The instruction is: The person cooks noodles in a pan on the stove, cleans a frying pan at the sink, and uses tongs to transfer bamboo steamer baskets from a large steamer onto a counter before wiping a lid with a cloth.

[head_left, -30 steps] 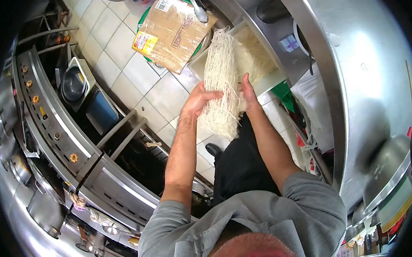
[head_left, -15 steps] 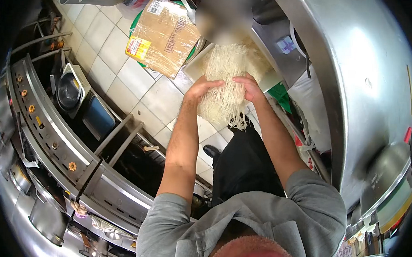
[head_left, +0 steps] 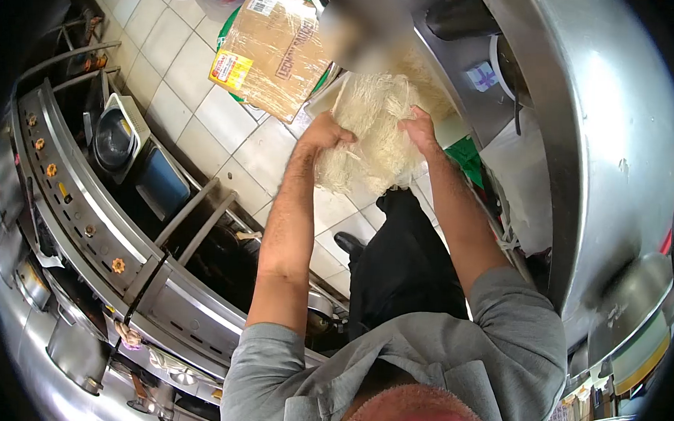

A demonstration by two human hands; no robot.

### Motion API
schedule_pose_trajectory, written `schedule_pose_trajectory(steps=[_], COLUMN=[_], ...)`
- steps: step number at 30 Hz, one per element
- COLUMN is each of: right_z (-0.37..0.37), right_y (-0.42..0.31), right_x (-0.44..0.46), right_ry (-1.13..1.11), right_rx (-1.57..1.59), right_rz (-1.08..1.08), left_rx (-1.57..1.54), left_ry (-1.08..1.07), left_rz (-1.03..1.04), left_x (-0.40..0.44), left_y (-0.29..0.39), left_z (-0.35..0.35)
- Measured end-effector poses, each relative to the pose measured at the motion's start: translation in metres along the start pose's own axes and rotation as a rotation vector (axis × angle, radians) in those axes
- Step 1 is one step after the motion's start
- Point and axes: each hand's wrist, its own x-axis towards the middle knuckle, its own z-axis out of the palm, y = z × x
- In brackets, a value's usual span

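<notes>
- Step in hand, as far as can be judged: both hands are handling and perhaps spreading a loose bundle of thin, pale cream noodle-like strands (head_left: 387, 143), raised in front of the body.
- The left hand (head_left: 329, 132) is clamped on the bundle's left side, its thumb laid over the strands; the right hand (head_left: 418, 129) grips the opposite side. The two hands are apart, with strands between them.
- The bundle's far end overlaps the near edge of an off-white rectangular tub (head_left: 452, 130); its near end hangs past that edge, above the pale floor tiles (head_left: 253, 143) and just beyond the person's black trousers (head_left: 410, 251).
- Judged from this hold, moving the bundle calls for an even, gentle grip on both sides, since its ragged lower ends look ready to slip or snap.
- Hidden: the fingers beneath the strands, and most of the tub's near edge.
- A blurred patch (head_left: 366, 31) covers the tub's far left corner; what lies beneath cannot be told. The pale contents inside are indistinct.
- The brown cardboard box (head_left: 272, 53), left of the tub, partly hides a round green rim (head_left: 223, 36).
</notes>
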Motion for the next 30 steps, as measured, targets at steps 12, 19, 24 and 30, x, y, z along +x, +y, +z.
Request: schedule_pose_trajectory(steps=[12, 19, 24, 30], right_z=[-0.005, 0.001, -0.034, -0.004], right_y=[0.079, 0.111, 0.037, 0.039], right_x=[0.065, 0.084, 0.075, 0.004], right_ry=[0.381, 0.272, 0.558, 0.271], right_rx=[0.129, 0.808, 0.658, 0.099], right_rz=[0.052, 0.189, 0.222, -0.106], left_rx=[-0.100, -0.425, -0.560, -0.562], left_ry=[0.171, 0.244, 0.363, 0.475], left_rz=[0.121, -0.006, 0.029, 0.115], left_x=[-0.089, -0.141, -0.198, -0.278], left_y=[0.012, -0.030, -0.052, -0.064], left_z=[-0.044, -0.022, -0.003, 0.025])
